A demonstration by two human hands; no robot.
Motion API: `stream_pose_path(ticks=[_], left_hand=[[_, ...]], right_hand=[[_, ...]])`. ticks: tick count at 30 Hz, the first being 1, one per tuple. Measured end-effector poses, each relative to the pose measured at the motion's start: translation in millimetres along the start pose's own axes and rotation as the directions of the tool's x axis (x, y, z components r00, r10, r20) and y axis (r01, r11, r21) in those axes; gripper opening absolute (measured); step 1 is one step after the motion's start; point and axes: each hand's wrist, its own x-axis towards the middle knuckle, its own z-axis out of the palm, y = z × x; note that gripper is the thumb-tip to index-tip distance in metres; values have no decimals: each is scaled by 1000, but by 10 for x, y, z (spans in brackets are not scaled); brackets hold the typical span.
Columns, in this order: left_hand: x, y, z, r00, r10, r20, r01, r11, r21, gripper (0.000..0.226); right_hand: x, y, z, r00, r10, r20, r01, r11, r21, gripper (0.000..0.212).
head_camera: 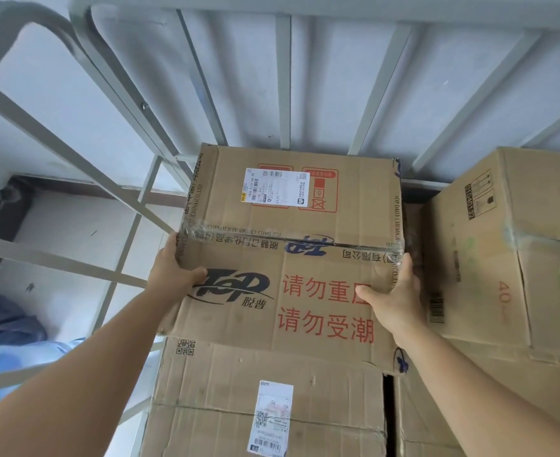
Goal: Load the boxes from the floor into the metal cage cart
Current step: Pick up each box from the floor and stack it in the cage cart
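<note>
A brown cardboard box (pixel 292 245) with red Chinese print, a black "TOP" logo and a white shipping label sits high in the grey metal cage cart (pixel 285 80), against its back bars. My left hand (pixel 173 275) grips the box's left edge, thumb on the top face. My right hand (pixel 394 291) grips its right edge, thumb also on top. The box rests partly on another taped cardboard box (pixel 265 400) with a white label, lower in the cart.
A taller cardboard box (pixel 509 252) stands to the right inside the cart, close beside the held box. The cage's left side bars (pixel 74 153) run diagonally. Beyond them lie a pale floor and blue plastic (pixel 5 324) at lower left.
</note>
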Motion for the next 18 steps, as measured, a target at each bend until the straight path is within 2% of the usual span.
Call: stream_pose_path(ticks=[4, 12, 15, 18], left_hand=[[1, 5, 31, 1000, 9, -15, -8, 999, 53, 92], [-303, 161, 40, 997, 26, -76, -4, 963, 271, 85], [-548, 156, -29, 999, 42, -21, -30, 918, 394, 91], [-870, 183, -119, 994, 96, 54, -111, 863, 493, 89]], right_hand=[[19, -19, 18, 1000, 0, 8, 1, 1000, -29, 109], [-130, -157, -93, 998, 31, 52, -23, 987, -161, 109], [-296, -208, -147, 997, -17, 73, 40, 945, -325, 110], [-587, -282, -216, 982, -136, 131, 183, 858, -480, 104]])
